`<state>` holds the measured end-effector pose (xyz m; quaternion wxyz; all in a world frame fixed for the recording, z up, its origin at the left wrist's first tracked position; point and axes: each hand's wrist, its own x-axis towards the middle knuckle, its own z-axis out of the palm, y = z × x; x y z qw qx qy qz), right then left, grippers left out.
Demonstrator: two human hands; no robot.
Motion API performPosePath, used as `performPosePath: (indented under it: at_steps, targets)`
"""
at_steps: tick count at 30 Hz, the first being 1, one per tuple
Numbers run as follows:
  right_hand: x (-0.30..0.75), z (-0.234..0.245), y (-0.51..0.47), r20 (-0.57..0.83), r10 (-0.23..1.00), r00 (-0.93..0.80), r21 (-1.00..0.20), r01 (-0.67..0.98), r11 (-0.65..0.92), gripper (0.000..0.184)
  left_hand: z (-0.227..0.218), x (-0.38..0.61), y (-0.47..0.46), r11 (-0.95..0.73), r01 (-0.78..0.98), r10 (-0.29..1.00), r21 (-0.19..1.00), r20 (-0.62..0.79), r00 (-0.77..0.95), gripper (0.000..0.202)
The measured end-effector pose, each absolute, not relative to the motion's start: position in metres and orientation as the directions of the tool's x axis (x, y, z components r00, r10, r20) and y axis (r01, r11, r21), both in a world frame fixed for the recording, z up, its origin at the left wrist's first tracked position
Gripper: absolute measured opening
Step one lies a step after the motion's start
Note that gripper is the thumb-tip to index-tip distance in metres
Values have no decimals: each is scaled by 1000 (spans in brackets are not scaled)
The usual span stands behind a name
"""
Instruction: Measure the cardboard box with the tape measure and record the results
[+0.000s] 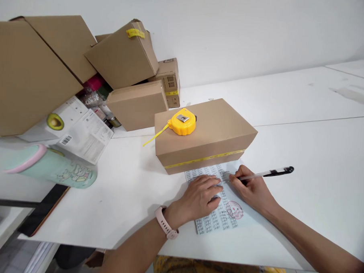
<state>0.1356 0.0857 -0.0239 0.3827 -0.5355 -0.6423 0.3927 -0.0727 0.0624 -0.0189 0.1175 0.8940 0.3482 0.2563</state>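
A sheet of paper [210, 224] covered in columns of handwriting, with a round red stamp mark, lies on the white table. My left hand [202, 195] rests on the sheet, palm down, fingers loosely bent and holding nothing. In my right hand [254, 192] is a pen [273, 172] with a black cap end, its tip down at the upper part of the paper. Just beyond the sheet sits a closed cardboard box [212, 121] with yellow tape along its side, covering the paper's far edge. On top of that box lies a yellow tape measure [183, 122], its strap trailing left.
Several cardboard boxes [138, 104] are piled at the back left against the wall. Nearer, a white carton with an avocado picture [88, 134] stands beside a mint-green tumbler [56, 167] with a pink rim. The table's front edge [129, 249] runs below my forearms.
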Motion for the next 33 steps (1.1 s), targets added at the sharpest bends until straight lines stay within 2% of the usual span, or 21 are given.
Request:
performPosePath:
  at_steps: [16, 33]
  targets:
    - [135, -27, 87, 95, 985, -142, -889, 434, 148, 29, -19, -73, 62, -722, 568, 691, 395, 364, 624, 23]
    - [136, -26, 86, 77, 990, -122, -907, 404, 120, 28, -20, -72, 62, -725, 568, 689, 390, 382, 617, 22]
